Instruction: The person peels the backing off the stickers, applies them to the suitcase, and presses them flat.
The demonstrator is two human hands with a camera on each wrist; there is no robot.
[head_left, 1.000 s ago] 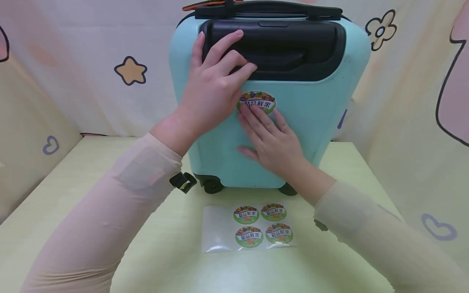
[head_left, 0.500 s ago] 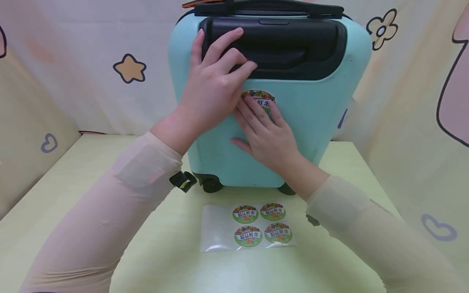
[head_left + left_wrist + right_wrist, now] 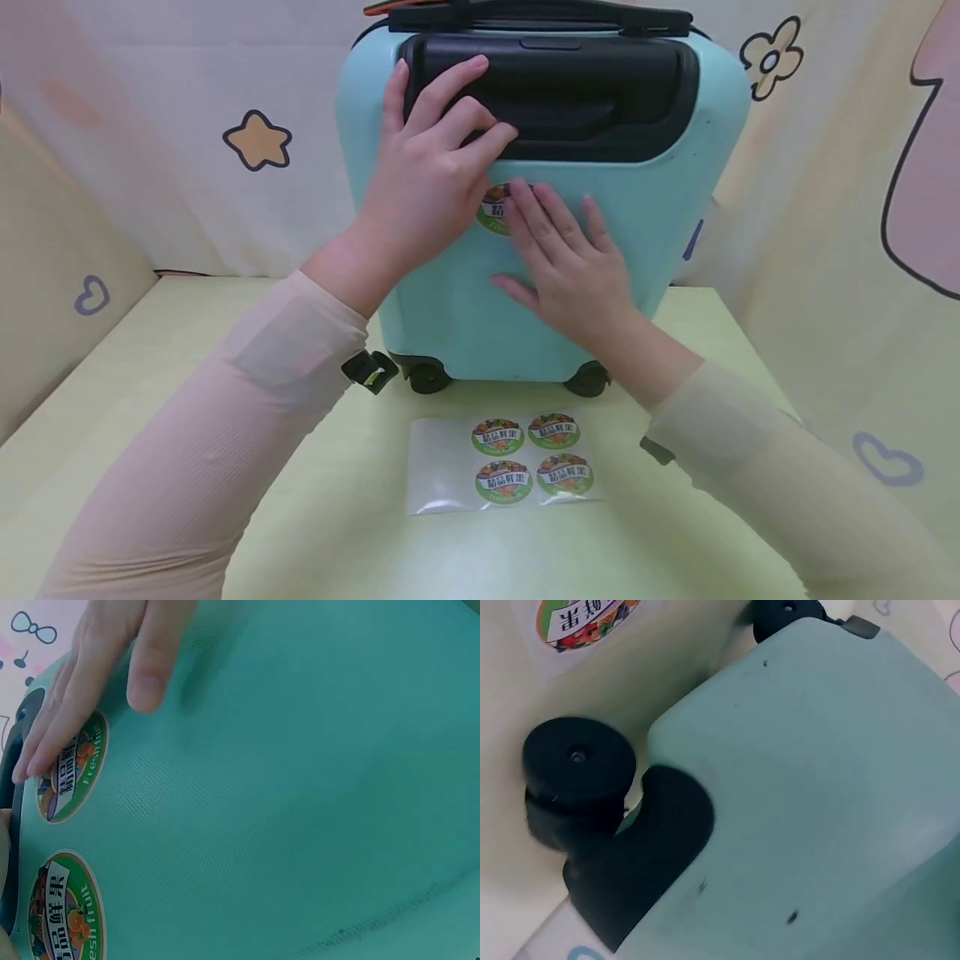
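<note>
A light-blue suitcase (image 3: 480, 333) stands upright on its wheels. My left hand (image 3: 427, 179) rests on its black upper panel (image 3: 585, 83), fingers spread and bent. Straight fingers of my right hand (image 3: 577, 271) lie over the right part of a round fruit sticker (image 3: 492, 215) just below that panel. In the left wrist view, the right fingers touch this sticker (image 3: 88, 769), and a second fruit sticker (image 3: 81, 907) sits beside it on the shell. The second one is hidden behind my left hand in the head view. My right hand does not show in the right wrist view.
On the pale table (image 3: 315, 500), a backing sheet (image 3: 441, 467) with several fruit stickers lies before the suitcase. Black wheels (image 3: 430, 379) stand just behind it. Patterned cloth (image 3: 187, 167) hangs behind and at both sides.
My right hand first slid slightly up and left over the sticker, then moved right, uncovering its left part and covering its right part. My left hand stays on the panel.
</note>
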